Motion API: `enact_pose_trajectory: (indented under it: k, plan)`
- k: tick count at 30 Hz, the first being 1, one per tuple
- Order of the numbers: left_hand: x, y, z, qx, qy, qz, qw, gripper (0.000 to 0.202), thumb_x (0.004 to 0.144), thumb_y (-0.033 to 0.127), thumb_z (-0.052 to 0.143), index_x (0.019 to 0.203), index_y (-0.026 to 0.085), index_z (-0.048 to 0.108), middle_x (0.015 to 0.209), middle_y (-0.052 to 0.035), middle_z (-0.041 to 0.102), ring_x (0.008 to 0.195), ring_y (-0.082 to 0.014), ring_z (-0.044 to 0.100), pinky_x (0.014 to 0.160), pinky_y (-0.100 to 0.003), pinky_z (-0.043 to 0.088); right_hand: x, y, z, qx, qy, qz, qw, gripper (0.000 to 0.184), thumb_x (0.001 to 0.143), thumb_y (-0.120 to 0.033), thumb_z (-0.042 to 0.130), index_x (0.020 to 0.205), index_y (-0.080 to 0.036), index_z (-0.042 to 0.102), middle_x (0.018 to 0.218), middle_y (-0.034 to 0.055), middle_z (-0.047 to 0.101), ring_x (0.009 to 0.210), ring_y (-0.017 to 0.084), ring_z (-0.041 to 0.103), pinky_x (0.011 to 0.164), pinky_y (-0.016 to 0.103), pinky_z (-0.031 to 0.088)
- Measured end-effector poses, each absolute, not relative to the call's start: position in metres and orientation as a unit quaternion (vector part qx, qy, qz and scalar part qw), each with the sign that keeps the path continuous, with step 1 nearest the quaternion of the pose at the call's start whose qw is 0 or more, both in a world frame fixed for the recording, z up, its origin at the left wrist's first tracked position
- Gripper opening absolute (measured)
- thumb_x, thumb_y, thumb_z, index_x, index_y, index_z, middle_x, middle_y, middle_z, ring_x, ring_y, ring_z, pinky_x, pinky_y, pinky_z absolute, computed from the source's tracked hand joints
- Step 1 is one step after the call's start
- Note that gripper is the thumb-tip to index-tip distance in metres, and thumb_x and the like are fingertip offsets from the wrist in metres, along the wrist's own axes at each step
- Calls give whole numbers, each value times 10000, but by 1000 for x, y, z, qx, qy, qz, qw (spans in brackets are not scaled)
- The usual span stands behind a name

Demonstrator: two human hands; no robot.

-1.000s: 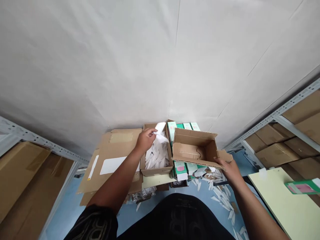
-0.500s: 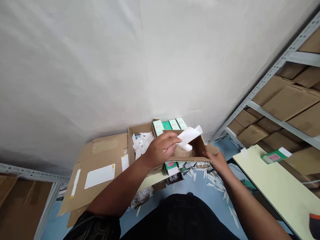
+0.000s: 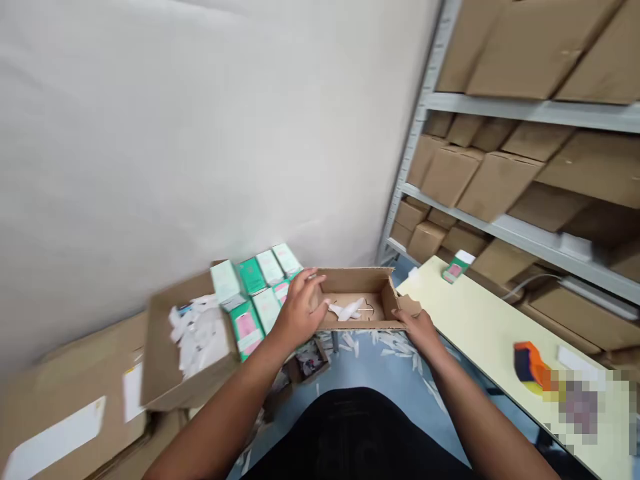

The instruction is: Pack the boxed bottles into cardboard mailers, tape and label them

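A narrow open cardboard box (image 3: 357, 280) is held up between my two hands. My left hand (image 3: 297, 310) grips its left end, thumb over the near side and fingers over the far side. The right-hand end, with a torn flap (image 3: 409, 305), is pinched in my right hand (image 3: 419, 328). Inside lies a crumpled white paper strip (image 3: 347, 309) on the bottom. Left of my left hand stand several green and white small boxes (image 3: 267, 307), grouped together.
Further left, a larger carton (image 3: 165, 347) holds white paper scraps (image 3: 200, 333). A pale table (image 3: 470, 313) on the right bears a green box (image 3: 457, 265) and an orange and dark item (image 3: 531, 365). Shelves (image 3: 500, 227) of cartons stand behind it. Paper strips litter the blue floor (image 3: 370, 367).
The view has turned right. My left hand has let go of the white paper, which now lies in the box, and has taken the box's left end. My right hand keeps its hold.
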State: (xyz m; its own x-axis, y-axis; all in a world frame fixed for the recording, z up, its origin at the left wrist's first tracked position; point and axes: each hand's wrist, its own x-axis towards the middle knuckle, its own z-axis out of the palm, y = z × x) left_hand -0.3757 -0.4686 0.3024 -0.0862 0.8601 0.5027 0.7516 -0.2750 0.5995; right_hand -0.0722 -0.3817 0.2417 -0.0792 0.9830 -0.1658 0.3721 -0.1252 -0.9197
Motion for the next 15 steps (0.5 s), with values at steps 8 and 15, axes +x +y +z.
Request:
enact_pose_trajectory:
  k: [8,15]
  plan:
    - [-212,-354,216,522,622,401,423,617,891,403,629,1454,178,510,1367,-166,639,1128,-292,697,914,-431,597,108,-360,200,-681,-472,437,349,305,779,-458,673,828,-171,765,907,99,807,910,321,739,747,363,544]
    - [-104,-273,177,578,561,366,466,449,818,256,537,1227,196,712,1248,-64,746,1141,-266,691,985,-371,543,196,-355,163,-681,-366,481,414,482,803,-503,672,1175,-200,733,1232,112,760,1154,313,701,895,375,568]
